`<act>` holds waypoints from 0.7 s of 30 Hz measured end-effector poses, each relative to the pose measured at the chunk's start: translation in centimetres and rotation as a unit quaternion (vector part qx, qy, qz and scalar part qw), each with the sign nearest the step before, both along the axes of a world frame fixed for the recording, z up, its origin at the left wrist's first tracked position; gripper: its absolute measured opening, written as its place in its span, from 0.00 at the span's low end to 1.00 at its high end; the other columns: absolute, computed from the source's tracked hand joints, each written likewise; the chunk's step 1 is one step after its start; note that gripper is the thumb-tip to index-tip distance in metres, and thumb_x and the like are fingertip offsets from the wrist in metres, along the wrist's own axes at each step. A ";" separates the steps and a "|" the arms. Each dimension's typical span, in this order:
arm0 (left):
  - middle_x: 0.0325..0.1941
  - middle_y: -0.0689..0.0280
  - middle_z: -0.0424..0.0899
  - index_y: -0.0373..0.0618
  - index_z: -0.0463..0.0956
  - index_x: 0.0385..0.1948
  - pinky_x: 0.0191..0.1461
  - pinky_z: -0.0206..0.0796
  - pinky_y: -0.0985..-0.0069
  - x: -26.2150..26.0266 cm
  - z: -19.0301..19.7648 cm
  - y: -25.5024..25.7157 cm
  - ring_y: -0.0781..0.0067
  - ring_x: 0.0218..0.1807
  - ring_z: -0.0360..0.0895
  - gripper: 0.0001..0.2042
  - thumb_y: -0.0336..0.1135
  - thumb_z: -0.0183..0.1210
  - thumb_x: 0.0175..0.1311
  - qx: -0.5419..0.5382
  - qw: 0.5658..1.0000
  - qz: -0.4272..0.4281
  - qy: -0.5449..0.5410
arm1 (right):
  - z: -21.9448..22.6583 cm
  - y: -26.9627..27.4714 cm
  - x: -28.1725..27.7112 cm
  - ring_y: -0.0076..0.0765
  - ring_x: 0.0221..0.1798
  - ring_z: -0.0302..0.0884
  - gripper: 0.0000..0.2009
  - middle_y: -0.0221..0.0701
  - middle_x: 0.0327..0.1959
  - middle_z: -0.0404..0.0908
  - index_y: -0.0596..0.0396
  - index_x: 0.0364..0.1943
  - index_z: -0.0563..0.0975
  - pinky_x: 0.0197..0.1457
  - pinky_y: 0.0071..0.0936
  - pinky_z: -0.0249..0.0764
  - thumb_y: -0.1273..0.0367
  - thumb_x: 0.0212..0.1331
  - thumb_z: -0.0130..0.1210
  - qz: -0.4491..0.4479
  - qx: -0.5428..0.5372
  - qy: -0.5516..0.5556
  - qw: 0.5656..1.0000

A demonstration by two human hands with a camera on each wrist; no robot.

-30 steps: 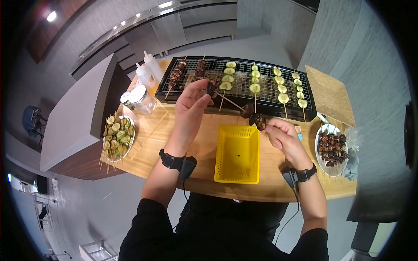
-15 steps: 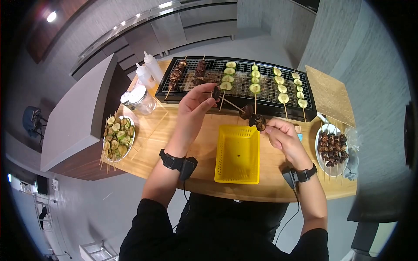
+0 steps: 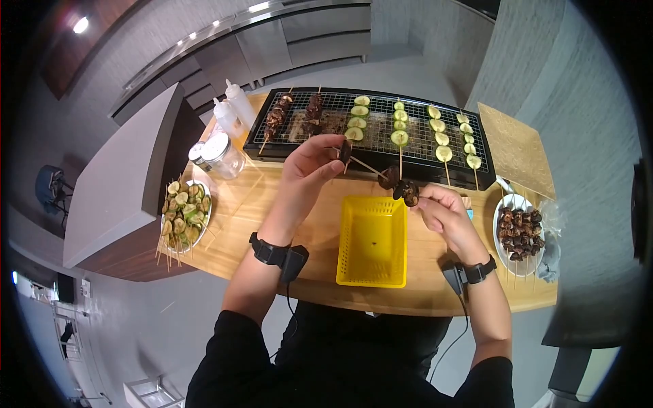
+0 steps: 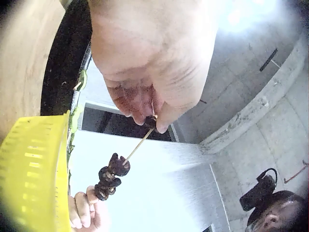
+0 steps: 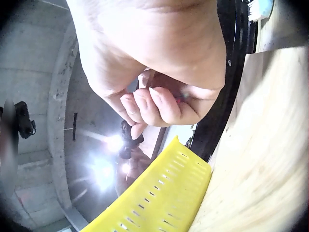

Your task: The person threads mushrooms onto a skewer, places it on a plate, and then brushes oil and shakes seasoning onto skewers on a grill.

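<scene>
A wooden skewer (image 3: pixel 369 168) spans the space between the two hands, above the far end of a yellow basket (image 3: pixel 374 262). My left hand (image 3: pixel 309 166) pinches a dark mushroom piece (image 3: pixel 345 154) at the stick's upper end, between thumb and fingers. Dark brown mushroom pieces (image 3: pixel 409 193) are bunched at the lower end, beside the fingertips of my right hand (image 3: pixel 445 212), which grips the stick there. A stretch of bare stick separates the single piece from the bunch, as the left wrist view also shows. In the right wrist view, curled fingers (image 5: pixel 145 106) hide the stick's end.
Behind the basket stands a black grill (image 3: pixel 326 146) carrying zucchini skewers (image 3: pixel 443 154) and dark mushroom skewers (image 3: pixel 275 117). A plate of zucchini skewers (image 3: pixel 183 214) lies left, a plate of browned skewers (image 3: pixel 518 231) right. Squeeze bottles (image 3: pixel 228 117) and a lidded jar (image 3: pixel 223 156) stand at back left.
My left hand has moved right and slightly down, bringing its mushroom piece along the stick closer to the bunch. The right hand has barely moved.
</scene>
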State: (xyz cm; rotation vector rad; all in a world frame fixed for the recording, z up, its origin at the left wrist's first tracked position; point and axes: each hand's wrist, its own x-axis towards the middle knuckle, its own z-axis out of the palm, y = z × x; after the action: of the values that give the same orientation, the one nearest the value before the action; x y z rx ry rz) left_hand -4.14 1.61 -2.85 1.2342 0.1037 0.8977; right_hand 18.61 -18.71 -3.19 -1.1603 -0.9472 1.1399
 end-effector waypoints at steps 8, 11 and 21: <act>0.59 0.64 0.83 0.39 0.75 0.60 0.61 0.73 0.76 -0.1 -0.1 0.2 0.77 0.52 0.81 0.22 0.23 0.67 0.63 0.015 1.000 -0.014 0.010 | 0.0 0.0 0.1 0.10 0.20 0.54 0.05 0.17 0.23 0.71 0.57 0.37 0.81 0.23 0.15 0.48 0.73 0.70 0.55 -0.007 0.005 0.032 0.999; 0.59 0.64 0.83 0.40 0.76 0.59 0.60 0.73 0.76 -0.1 -0.5 0.4 0.77 0.52 0.81 0.22 0.22 0.68 0.62 0.017 0.999 -0.032 0.005 | -0.1 0.0 0.3 0.10 0.19 0.54 0.05 0.17 0.23 0.71 0.58 0.37 0.81 0.23 0.15 0.48 0.75 0.70 0.54 -0.011 0.008 0.033 0.999; 0.58 0.64 0.81 0.41 0.78 0.54 0.61 0.72 0.76 0.0 0.1 -0.3 0.76 0.54 0.80 0.20 0.21 0.70 0.60 0.012 0.999 -0.045 0.013 | -0.2 0.0 0.4 0.10 0.19 0.55 0.06 0.17 0.20 0.69 0.59 0.34 0.80 0.24 0.15 0.48 0.75 0.69 0.53 -0.014 0.012 0.039 0.999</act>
State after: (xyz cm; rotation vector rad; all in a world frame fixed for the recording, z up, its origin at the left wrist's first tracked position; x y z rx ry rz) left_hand -4.14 1.26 -2.75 1.2635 0.0576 0.8073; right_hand 19.00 -18.67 -3.39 -1.0987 -0.8803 1.1412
